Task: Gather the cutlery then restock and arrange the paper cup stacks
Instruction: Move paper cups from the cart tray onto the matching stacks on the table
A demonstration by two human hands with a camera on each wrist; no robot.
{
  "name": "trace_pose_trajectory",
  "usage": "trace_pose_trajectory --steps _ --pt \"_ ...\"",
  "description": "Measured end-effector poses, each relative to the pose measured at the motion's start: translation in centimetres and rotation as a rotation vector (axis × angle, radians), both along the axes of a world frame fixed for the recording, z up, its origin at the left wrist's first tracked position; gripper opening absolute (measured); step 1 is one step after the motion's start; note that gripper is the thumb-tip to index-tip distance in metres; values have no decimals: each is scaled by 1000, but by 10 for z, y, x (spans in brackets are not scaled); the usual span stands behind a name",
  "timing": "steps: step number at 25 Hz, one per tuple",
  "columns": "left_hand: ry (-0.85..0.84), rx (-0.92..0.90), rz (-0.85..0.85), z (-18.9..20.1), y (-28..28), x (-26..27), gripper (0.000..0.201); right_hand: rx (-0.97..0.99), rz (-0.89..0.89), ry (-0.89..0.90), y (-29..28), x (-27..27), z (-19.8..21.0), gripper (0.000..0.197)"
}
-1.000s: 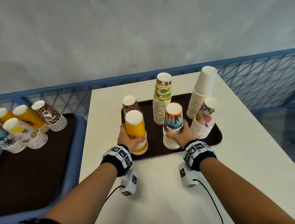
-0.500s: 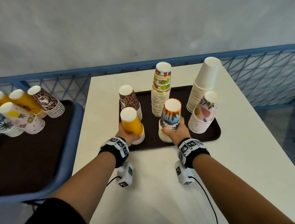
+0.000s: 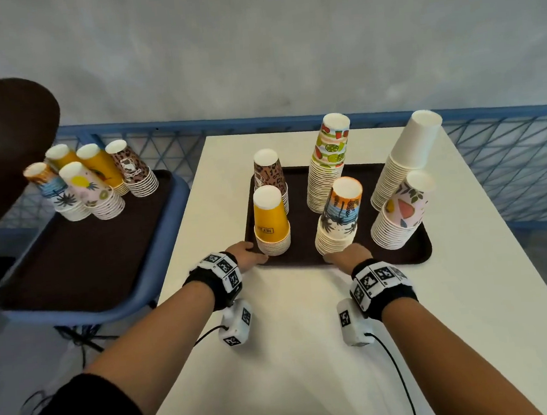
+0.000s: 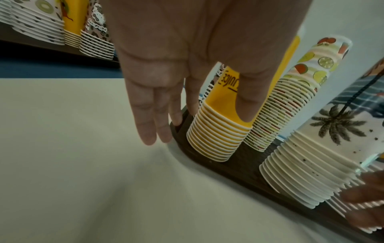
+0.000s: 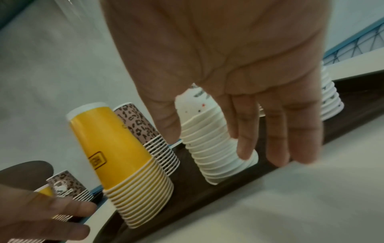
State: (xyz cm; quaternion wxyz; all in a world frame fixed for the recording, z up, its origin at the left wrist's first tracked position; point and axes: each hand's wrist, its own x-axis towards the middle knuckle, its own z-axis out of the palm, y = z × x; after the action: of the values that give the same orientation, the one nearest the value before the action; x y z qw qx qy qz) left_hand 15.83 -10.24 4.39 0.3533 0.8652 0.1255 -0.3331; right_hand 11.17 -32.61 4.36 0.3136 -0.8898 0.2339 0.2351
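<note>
Both hands, the left hand [image 3: 248,254] and the right hand [image 3: 347,256], were relaxed, fingers straight, gripping nothing. They hovered at the near rim of the brown tray [image 3: 412,258], beside the yellow cup stack [image 3: 271,222] and the palm-print cup stack [image 3: 339,218].

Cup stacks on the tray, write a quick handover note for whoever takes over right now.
Left hand: open, holding nothing, fingers at the near left corner of the brown tray.
Right hand: open, holding nothing, at the tray's near edge.
Done: yellow stack and palm-tree stack stand in the tray's front row, beside four other stacks.
Left: five stacks wait on the side tray. No cutlery in view.
</note>
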Motion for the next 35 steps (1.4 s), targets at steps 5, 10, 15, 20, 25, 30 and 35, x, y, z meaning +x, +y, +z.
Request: trace_pose_trajectory --steps 5,10,15,20,25,30,35 --pt "53 -135 36 -1 38 -4 50 32 207 84 62 5 13 29" --pt "-115 -199 188 -4 125 7 37 114 354 -77 172 41 32 44" --pt "-401 -83 450 14 256 59 47 224 382 -167 288 94 35 37" --pt "-588 -80 632 47 354 133 62 301 356 -299 366 147 27 39" --pt "-653 28 695 49 417 200 84 410 321 -405 418 197 24 49" --pt "-673 -25 641 39 419 223 98 506 205 -400 453 233 20 53" --pt "-586 -63 642 34 417 230 70 675 186 -401 475 249 18 68"
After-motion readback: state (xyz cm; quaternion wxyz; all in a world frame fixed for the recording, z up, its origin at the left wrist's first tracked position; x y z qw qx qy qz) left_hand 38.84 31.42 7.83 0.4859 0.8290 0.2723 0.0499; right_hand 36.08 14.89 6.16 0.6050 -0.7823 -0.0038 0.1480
